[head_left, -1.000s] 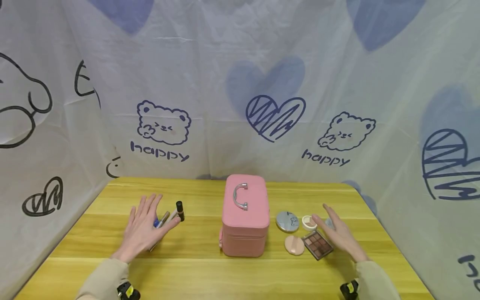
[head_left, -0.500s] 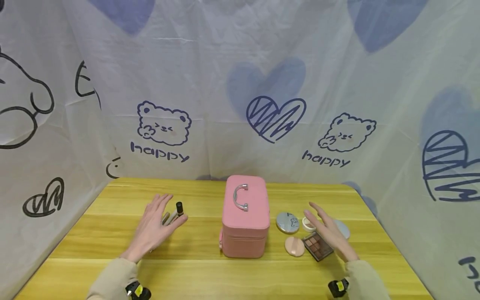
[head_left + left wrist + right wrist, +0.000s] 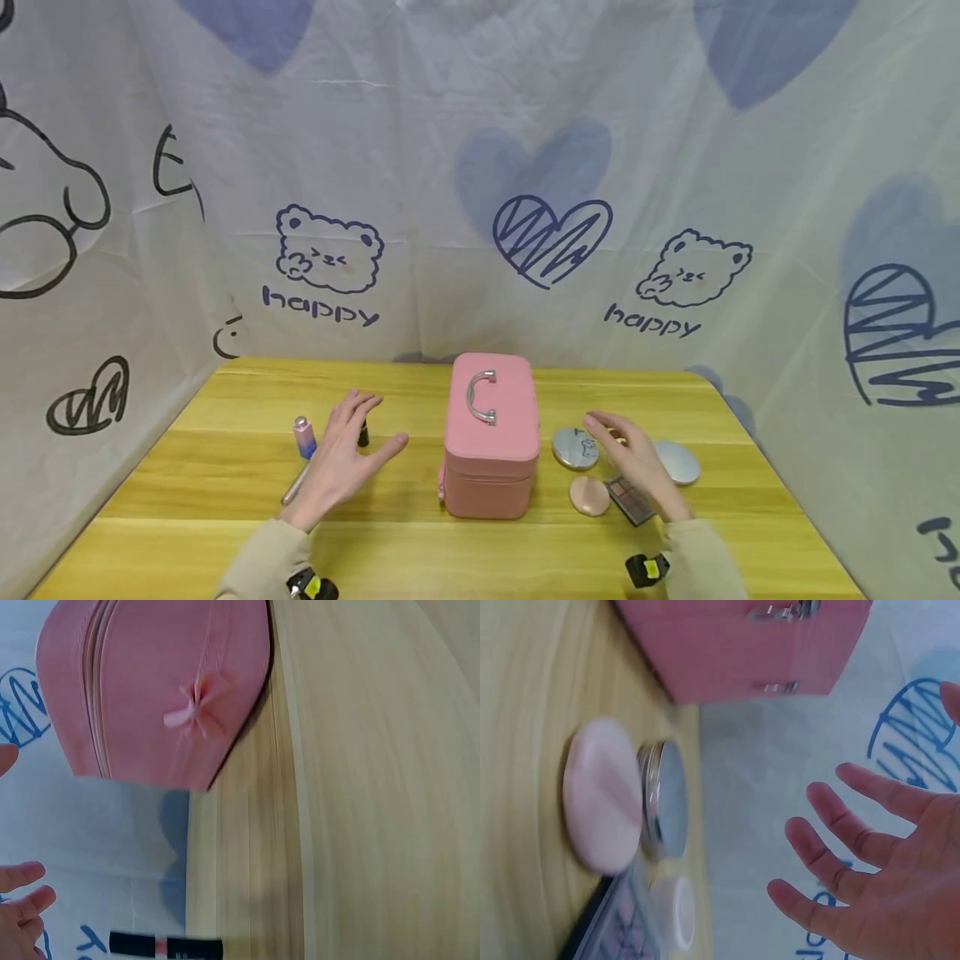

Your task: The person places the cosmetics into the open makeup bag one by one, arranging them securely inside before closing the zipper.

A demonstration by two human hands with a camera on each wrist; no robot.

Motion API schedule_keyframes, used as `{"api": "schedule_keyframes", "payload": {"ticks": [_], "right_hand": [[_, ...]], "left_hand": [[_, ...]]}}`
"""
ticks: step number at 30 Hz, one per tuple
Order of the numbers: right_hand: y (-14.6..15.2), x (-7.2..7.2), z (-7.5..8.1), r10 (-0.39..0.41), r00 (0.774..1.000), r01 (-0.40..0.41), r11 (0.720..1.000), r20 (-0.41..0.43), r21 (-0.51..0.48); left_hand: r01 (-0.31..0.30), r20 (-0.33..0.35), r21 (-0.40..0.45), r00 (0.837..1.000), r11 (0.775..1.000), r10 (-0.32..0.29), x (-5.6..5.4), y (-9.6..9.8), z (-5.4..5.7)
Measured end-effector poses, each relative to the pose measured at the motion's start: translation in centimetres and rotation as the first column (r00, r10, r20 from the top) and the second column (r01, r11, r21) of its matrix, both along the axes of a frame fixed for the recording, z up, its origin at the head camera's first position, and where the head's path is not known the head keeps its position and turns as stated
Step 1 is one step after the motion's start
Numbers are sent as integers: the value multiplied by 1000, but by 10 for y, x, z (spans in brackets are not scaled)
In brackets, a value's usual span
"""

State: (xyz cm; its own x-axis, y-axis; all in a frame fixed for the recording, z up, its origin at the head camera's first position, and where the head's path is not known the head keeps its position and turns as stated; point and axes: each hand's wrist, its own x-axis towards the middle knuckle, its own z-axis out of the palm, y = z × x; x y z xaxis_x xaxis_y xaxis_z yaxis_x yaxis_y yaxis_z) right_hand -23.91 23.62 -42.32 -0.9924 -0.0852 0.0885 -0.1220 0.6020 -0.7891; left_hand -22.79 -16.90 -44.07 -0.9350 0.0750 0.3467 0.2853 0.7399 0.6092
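Note:
A pink cosmetic case with a silver handle stands closed in the middle of the table; the left wrist view shows its zip and a bow. To its left my left hand hovers with fingers spread, holding nothing, partly covering a black lipstick-like tube. On the other side my right hand hangs over the makeup, fingers relaxed and apart, also without a thing in it. Under and around it lie a round silver compact, a powder puff and an eyeshadow palette.
A pink-and-blue bottle stands left of my left hand, with a slim silver tube lying near. A pale oval item lies right of my right hand. A small white round pot sits beside the palette. A printed curtain encloses the table.
Both hands have moved inward towards the pink case, the left to the right and the right to the left. The bottle has come into sight. The case and the makeup stay in place.

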Motion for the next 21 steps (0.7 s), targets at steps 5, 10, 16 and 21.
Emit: {"api": "schedule_keyframes", "payload": {"ticks": [5,10,16,21], "right_hand": [[-16,3,2,22,999,-23,1000,-42,-13],[-29,4,3,26,999,-27,1000,-31,-14],[-43,6,7,50,997,-49,999,-56,14],[-54,7,9,53,998,-53,999,-34,-12]], "left_hand": [[27,-2,44,1000,999,-26,2,16,-2],[57,40,128,997,990,-63,6,30,0],[54,142,211,986,976,-86,10,44,5],[43,156,253,984,967,-85,12,54,4]]}}
